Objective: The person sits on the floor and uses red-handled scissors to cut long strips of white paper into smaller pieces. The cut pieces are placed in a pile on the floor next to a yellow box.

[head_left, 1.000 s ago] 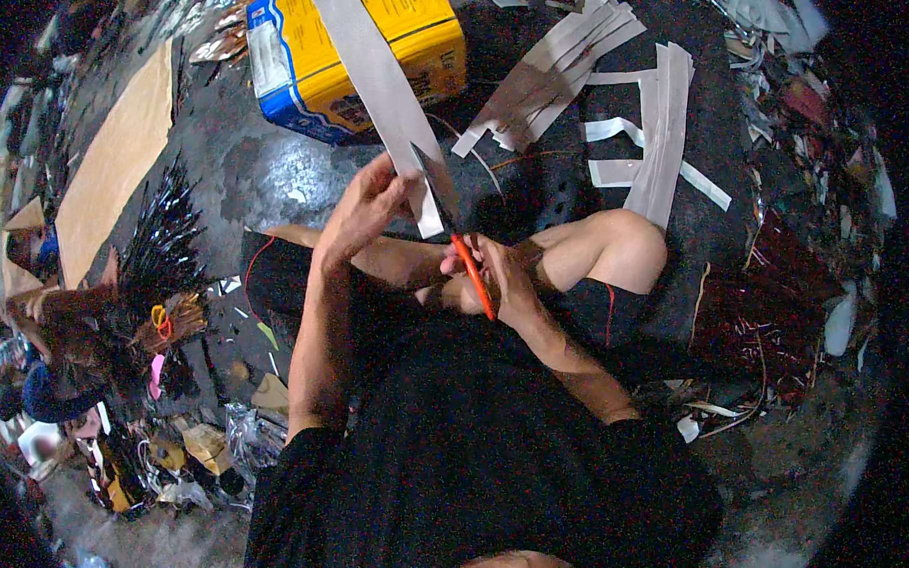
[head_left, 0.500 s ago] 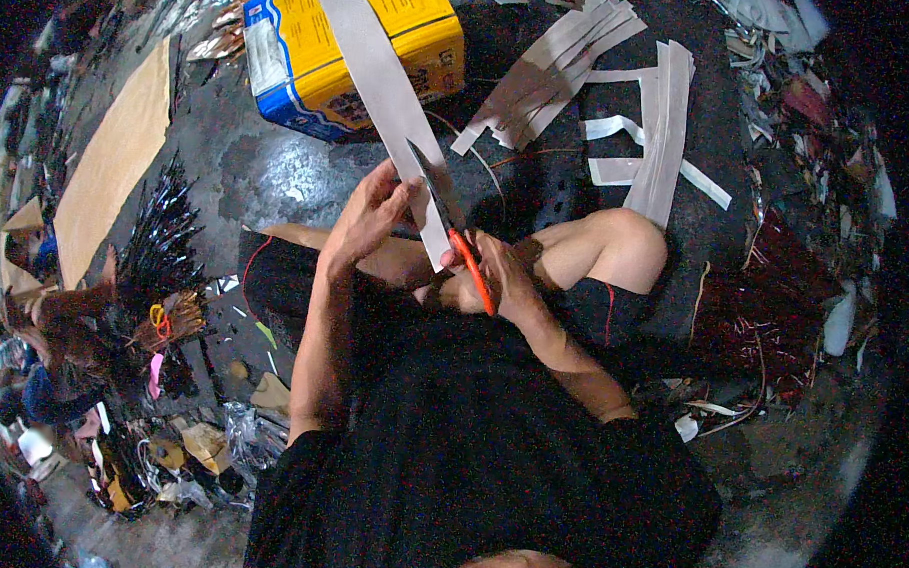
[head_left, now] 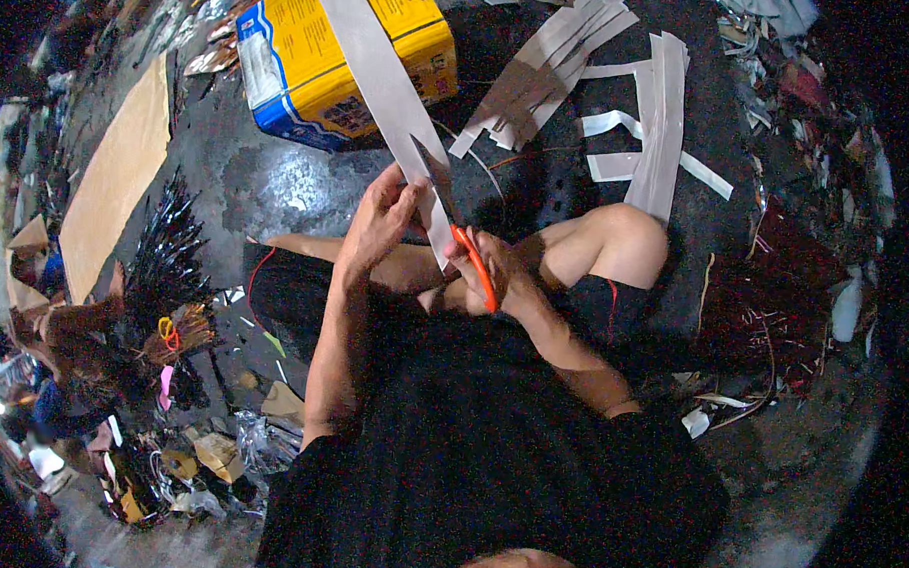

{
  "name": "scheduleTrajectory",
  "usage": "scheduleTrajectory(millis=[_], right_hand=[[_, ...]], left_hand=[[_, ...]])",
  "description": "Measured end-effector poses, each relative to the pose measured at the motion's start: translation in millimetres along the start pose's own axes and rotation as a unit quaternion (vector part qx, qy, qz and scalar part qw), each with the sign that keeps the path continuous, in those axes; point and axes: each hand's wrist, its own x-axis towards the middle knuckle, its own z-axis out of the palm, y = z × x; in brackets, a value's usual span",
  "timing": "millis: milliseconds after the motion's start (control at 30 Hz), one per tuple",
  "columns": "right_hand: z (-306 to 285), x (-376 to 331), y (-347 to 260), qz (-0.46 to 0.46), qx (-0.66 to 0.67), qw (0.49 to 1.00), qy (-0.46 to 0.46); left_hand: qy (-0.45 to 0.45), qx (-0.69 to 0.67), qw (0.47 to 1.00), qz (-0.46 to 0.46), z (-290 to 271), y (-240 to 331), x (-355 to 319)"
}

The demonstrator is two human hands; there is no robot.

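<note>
A long pale strip [head_left: 377,76] slants from above the yellow box down to my lap. My left hand [head_left: 379,219] pinches its left edge near the lower end, thumb on top. In my right hand [head_left: 503,274] are scissors with orange handles [head_left: 478,267], fingers closed around the grips. Their dark blades point up and away, lying along the lower part of the strip at its right side; I cannot tell how far apart they are. My right fingers partly hide the strip's lower tip.
A yellow and blue box [head_left: 292,63] stands ahead. Right of it lie a fanned pile of pale strips [head_left: 552,72] and more strips [head_left: 660,141] beside my knee. At left are a tan sheet [head_left: 118,177] and a dark bristly bundle [head_left: 166,239]. Scraps [head_left: 213,456] litter the floor.
The view has shifted slightly. The strip's upper end has come down into view over the box. Both hands keep their grips, close to the same places.
</note>
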Motion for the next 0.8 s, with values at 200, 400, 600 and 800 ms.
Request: scheduleTrajectory(millis=[200,400,600,800], right_hand=[[-12,-1,-43,0.025,0.014,0.998,-0.047],[-10,-5,30,-0.028,-0.174,0.983,-0.055],[0,2,4,0.123,0.094,0.988,-0.015],[-7,-18,41,0.015,-0.128,0.991,-0.023]], left_hand=[[0.021,-0.076,0.997,-0.021,-2,4,4],[-0.003,-0.035,0.999,-0.015,-11,3,10],[-0.050,-0.065,0.990,-0.111,-15,-3,2],[0.010,-0.041,0.999,-0.034,-26,4,15]])
